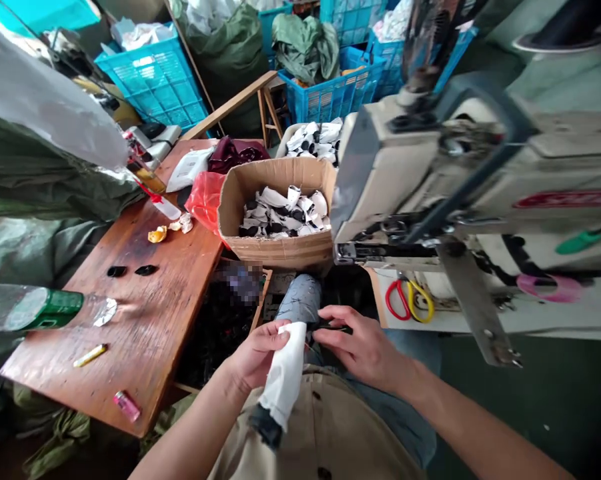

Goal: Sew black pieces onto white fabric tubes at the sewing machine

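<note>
A white fabric piece with a black end (285, 373) hangs tilted over my lap, its black part pointing down toward my belly. My left hand (260, 353) grips its upper edge between thumb and fingers. Just right of the fabric is my right hand (355, 343), its fingers bent toward a small dark item that I cannot make out. Beyond my hands stands a cardboard box (275, 250) holding several similar white and black pieces (280, 213).
On the left, a wooden table (180, 287) bears a plastic bottle (45, 309), a pink lighter (127, 405) and orange peel (157, 234). A sewing machine (460, 173) overhangs the right, with scissors (409, 300) beneath. Blue crates (155, 80) stand behind.
</note>
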Action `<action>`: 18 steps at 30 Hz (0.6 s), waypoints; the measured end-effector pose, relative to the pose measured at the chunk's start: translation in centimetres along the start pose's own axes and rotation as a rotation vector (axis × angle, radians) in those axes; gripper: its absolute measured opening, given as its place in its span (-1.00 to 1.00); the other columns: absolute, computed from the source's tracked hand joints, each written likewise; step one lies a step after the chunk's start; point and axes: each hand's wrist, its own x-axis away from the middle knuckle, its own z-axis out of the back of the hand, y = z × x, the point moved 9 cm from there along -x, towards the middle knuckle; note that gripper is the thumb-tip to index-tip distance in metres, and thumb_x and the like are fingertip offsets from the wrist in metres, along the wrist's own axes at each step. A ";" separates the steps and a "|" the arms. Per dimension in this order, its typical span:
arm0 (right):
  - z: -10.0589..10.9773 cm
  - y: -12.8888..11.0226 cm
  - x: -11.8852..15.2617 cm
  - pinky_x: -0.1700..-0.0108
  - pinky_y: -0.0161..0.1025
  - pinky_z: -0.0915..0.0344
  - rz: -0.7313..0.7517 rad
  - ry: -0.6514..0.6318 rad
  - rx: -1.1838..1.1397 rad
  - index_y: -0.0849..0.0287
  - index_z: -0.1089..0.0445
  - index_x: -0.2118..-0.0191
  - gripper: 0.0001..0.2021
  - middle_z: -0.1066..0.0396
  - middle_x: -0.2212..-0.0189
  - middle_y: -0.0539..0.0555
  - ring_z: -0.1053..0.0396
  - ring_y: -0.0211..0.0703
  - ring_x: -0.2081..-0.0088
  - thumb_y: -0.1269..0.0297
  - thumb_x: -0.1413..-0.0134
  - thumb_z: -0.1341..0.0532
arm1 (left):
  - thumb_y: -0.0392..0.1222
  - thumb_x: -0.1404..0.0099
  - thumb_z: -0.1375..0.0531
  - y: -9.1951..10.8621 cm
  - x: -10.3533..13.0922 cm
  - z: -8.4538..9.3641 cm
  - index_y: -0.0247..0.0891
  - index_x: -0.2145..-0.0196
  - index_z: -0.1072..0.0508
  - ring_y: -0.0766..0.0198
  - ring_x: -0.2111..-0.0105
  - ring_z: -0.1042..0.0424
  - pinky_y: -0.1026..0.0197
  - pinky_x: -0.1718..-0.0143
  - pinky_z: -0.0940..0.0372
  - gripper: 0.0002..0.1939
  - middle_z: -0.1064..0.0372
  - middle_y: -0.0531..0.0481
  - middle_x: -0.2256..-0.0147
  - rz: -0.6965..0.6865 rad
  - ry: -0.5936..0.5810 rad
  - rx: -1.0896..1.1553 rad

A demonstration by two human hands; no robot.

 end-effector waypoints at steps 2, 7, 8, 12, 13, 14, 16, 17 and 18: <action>0.6 0.3 0.4 0.09 -0.29 -0.46 0.008 -0.086 -0.040 0.04 -0.46 -0.01 -0.72 -0.37 -0.07 0.15 -0.45 -0.21 0.06 0.46 -0.33 -0.11 | -0.11 -0.11 -0.45 -1.1 -0.5 -1.5 -0.35 0.30 -0.49 0.28 0.56 -0.47 0.28 0.53 -0.35 -0.68 -0.52 -0.09 0.41 0.066 -0.072 0.016; 1.2 0.3 1.3 0.20 -0.31 -0.42 0.050 -0.204 -0.027 0.09 -0.49 0.03 -0.69 -0.48 0.09 0.14 -0.47 -0.18 0.17 0.45 -0.36 -0.02 | -0.10 -0.16 -0.41 -3.1 -1.4 -3.7 -0.34 0.27 -0.45 0.27 0.59 -0.45 0.27 0.61 -0.36 -0.69 -0.49 -0.06 0.43 0.193 -0.132 -0.011; 1.2 0.4 1.6 0.24 -0.31 -0.40 0.061 -0.213 -0.008 0.12 -0.50 0.09 -0.70 -0.49 0.15 0.14 -0.47 -0.18 0.21 0.46 -0.35 -0.02 | -0.10 -0.15 -0.42 -3.3 -1.5 -3.7 -0.34 0.26 -0.45 0.26 0.57 -0.46 0.26 0.61 -0.37 -0.68 -0.50 -0.08 0.41 0.207 -0.118 -0.027; 1.3 1.2 2.6 0.36 -0.32 -0.29 -0.030 -0.250 -0.133 0.18 -0.44 0.33 -0.85 -0.45 0.35 0.08 -0.38 -0.21 0.37 0.37 -0.29 -0.18 | -0.12 -0.11 -0.45 -2.9 -1.7 -2.6 -0.32 0.25 -0.43 0.22 0.52 -0.51 0.25 0.54 -0.40 -0.65 -0.51 -0.05 0.40 0.140 -0.032 -0.040; 1.3 1.8 2.9 0.38 -0.33 -0.26 -0.113 -0.260 -0.218 0.18 -0.42 0.35 -0.87 -0.43 0.39 0.05 -0.35 -0.23 0.40 0.34 -0.26 -0.23 | -0.13 -0.10 -0.47 -2.9 -1.6 -2.3 -0.32 0.27 -0.42 0.22 0.51 -0.52 0.27 0.52 -0.40 -0.64 -0.50 -0.03 0.43 0.112 -0.012 -0.038; 1.3 2.4 3.3 0.39 -0.35 -0.24 -0.207 -0.267 -0.310 0.17 -0.40 0.37 -0.86 -0.40 0.41 0.01 -0.33 -0.26 0.43 0.31 -0.23 -0.26 | -0.14 -0.07 -0.48 -2.9 -1.6 -2.0 -0.32 0.29 -0.42 0.23 0.50 -0.52 0.29 0.50 -0.39 -0.63 -0.49 -0.02 0.44 0.085 0.010 -0.036; 1.0 3.3 4.1 0.41 -0.37 -0.22 -0.388 -0.259 -0.469 0.16 -0.38 0.39 -0.85 -0.37 0.43 -0.03 -0.30 -0.30 0.45 0.29 -0.18 -0.31 | -0.15 -0.03 -0.51 -3.1 -1.4 -1.9 -0.33 0.33 -0.42 0.27 0.49 -0.51 0.30 0.46 -0.37 -0.61 -0.50 -0.02 0.44 0.048 0.042 -0.032; 0.9 3.7 4.4 0.42 -0.38 -0.22 -0.456 -0.238 -0.520 0.16 -0.38 0.40 -0.85 -0.36 0.43 -0.04 -0.30 -0.31 0.46 0.30 -0.16 -0.32 | -0.15 -0.01 -0.52 -3.2 -1.3 -2.0 -0.33 0.34 -0.42 0.28 0.50 -0.50 0.30 0.44 -0.37 -0.60 -0.50 -0.02 0.43 0.032 0.049 -0.030; 0.8 3.9 4.7 0.41 -0.38 -0.23 -0.503 -0.203 -0.549 0.16 -0.39 0.39 -0.88 -0.37 0.43 -0.04 -0.30 -0.32 0.46 0.32 -0.15 -0.31 | -0.14 0.01 -0.53 -3.2 -1.3 -2.3 -0.33 0.35 -0.43 0.29 0.50 -0.49 0.30 0.43 -0.37 -0.59 -0.49 -0.01 0.44 0.015 0.050 -0.027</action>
